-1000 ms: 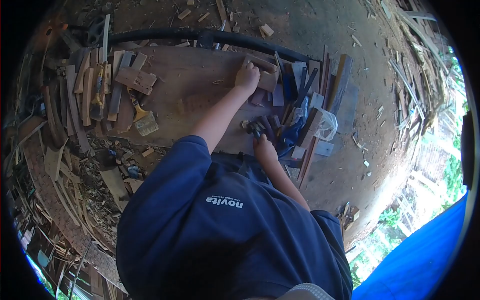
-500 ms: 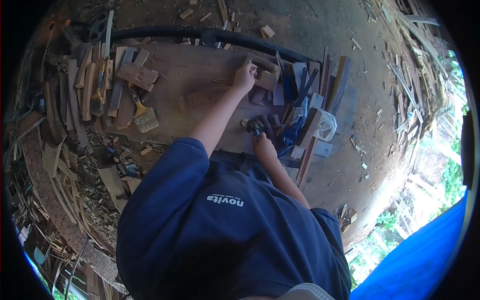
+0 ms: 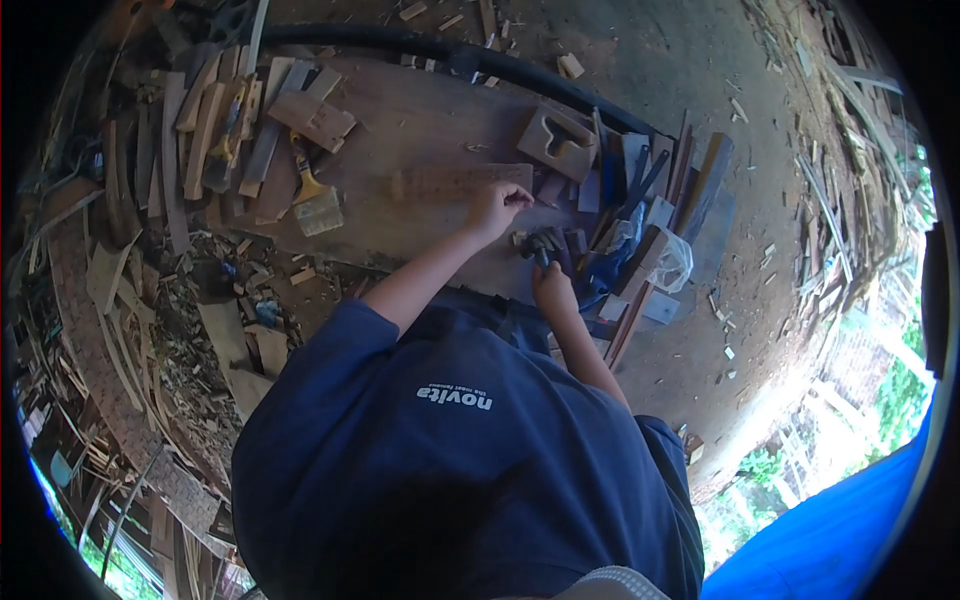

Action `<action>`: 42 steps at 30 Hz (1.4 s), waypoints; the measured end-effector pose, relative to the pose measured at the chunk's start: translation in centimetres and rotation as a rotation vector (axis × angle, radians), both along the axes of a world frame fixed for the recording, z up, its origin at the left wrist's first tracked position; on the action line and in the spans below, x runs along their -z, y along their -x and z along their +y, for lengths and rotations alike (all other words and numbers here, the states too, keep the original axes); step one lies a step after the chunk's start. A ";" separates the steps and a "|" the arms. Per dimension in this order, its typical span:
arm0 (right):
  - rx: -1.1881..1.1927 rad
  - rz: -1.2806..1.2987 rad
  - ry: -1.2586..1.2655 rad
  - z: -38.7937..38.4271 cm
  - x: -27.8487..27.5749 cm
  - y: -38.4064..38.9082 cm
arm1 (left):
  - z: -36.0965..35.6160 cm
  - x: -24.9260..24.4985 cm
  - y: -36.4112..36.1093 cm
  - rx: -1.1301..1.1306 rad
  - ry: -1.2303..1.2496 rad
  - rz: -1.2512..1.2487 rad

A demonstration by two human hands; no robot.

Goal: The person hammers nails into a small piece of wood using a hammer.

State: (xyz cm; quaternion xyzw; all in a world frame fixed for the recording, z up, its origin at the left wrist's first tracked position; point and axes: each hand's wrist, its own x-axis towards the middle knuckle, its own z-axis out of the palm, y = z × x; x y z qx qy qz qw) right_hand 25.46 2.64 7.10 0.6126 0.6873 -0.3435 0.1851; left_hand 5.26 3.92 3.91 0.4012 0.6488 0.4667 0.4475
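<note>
My left hand (image 3: 497, 212) hovers over the work board, thumb and fingers pinched together; anything between them is too small to make out. Beneath it lies a flat reddish-brown plank (image 3: 450, 183). My right hand (image 3: 553, 287) is closed at the near end of a small dark tool (image 3: 541, 246), whose kind is unclear, beside several dark stubby pieces. Past both hands, a wooden block with a curved cut-out (image 3: 556, 142) rests on the board. Right of my right hand is a blue object (image 3: 605, 270) partly under clear plastic.
Wood strips and a paintbrush (image 3: 317, 205) lie on the left of the board (image 3: 400, 115). Dark-handled tools (image 3: 640, 180), wood lengths and a clear plastic bag (image 3: 670, 262) crowd the right. A black bar (image 3: 400, 40) runs along the far edge. Shavings and offcuts litter the ground.
My left hand has come back from the cut-out block towards my right hand, leaving the block on the board. My right hand stays at the dark tool. The view has shifted slightly.
</note>
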 end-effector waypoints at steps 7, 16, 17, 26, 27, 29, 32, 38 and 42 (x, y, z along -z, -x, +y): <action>0.003 0.000 -0.033 -0.2 0.3 0.1 | -7.1 6.2 0.9 -0.505 -0.007 -0.015; 0.007 0.006 -0.060 -0.4 0.4 0.2 | -6.2 5.1 5.3 -0.713 0.043 0.123; 0.008 0.006 -0.058 -0.5 0.5 0.1 | -6.2 4.8 5.3 -0.711 0.045 0.124; 0.043 0.053 -0.091 -0.7 1.0 -0.3 | -6.4 5.6 5.7 -0.579 0.000 0.355; 0.060 0.047 -0.068 -0.6 0.9 -0.3 | -6.4 5.5 5.7 -0.572 0.018 0.371; 0.079 0.039 -0.044 -0.5 0.8 -0.3 | -6.3 5.4 5.7 -0.563 0.037 0.386; 0.092 0.055 -0.047 -0.3 0.7 -0.4 | -6.1 5.9 5.8 -0.609 0.002 0.347; 0.077 0.027 -0.035 -0.1 0.7 -0.4 | -6.1 6.9 6.1 -0.614 -0.073 0.302; 0.078 0.017 -0.030 0.0 0.5 -0.2 | -6.3 6.4 6.3 -0.564 -0.046 0.333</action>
